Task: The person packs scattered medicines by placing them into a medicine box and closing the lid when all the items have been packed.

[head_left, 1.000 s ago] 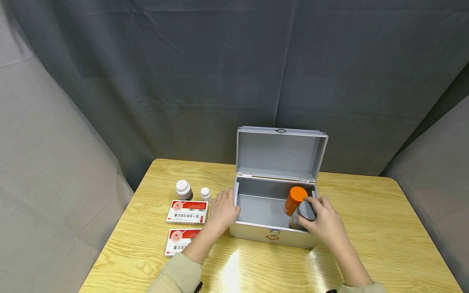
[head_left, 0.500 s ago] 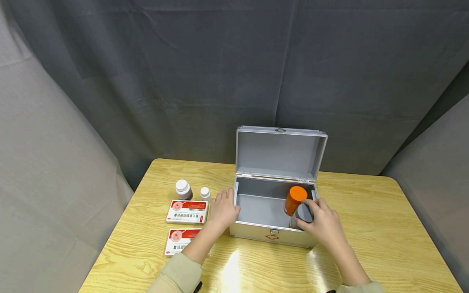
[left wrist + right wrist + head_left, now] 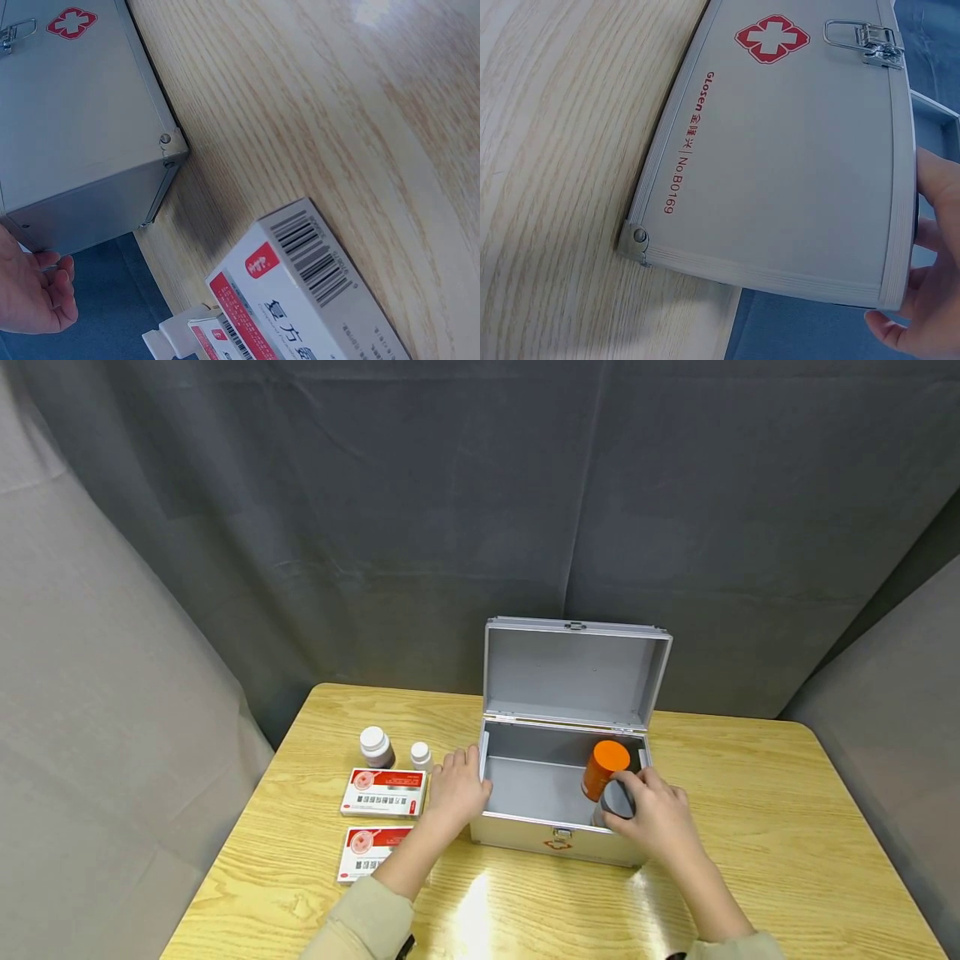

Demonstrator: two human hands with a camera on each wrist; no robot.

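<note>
An aluminium first-aid case (image 3: pixel 517 831) stands with its lid raised. My right hand (image 3: pixel 660 814) grips a grey-capped bottle (image 3: pixel 617 799) by its top, low inside the case at the front right. Beside it an orange-capped bottle (image 3: pixel 604 768) stands upright. My left hand (image 3: pixel 453 789) holds the case's left rim, thumb over the edge and fingers outside. In the left wrist view those fingers (image 3: pixel 60 289) curl beside the side wall. The case's front wall hides the grey-capped bottle in the right wrist view, where some fingers (image 3: pixel 934 236) reach over the rim.
Left of the case lie two red-and-white medicine boxes, one box (image 3: pixel 384 793) behind the other box (image 3: pixel 367 853). Behind them stand a larger white-capped bottle (image 3: pixel 377 747) and a small white bottle (image 3: pixel 421 757). Grey curtains (image 3: pixel 390 527) surround the wooden table (image 3: pixel 765 827).
My right hand has moved slightly left, shifting the grey-capped bottle closer to the orange-capped one and a little lower in the case. My left hand stays at the left rim.
</note>
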